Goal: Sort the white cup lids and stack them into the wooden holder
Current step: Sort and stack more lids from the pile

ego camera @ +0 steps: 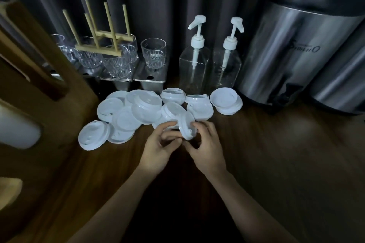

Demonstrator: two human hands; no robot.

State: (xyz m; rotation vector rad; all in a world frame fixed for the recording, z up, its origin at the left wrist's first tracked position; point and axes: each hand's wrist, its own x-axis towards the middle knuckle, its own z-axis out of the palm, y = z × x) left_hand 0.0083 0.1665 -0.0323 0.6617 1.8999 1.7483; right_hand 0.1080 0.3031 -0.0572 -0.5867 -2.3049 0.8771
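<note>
At the near edge of the lid pile [138, 112], the head view shows one white lid [187, 126] held on edge between both hands. Left hand [158, 151] fingers curl loosely at its left face; right hand [207, 149] fingers pinch its rim. Far left and behind, well apart, stands the wooden holder [102, 45], nearer the left hand.

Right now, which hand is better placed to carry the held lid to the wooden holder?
Left, probably. Both the left hand and right hand grip the tilted lid, but the wooden holder stands back-left, on the left hand's side.
</note>
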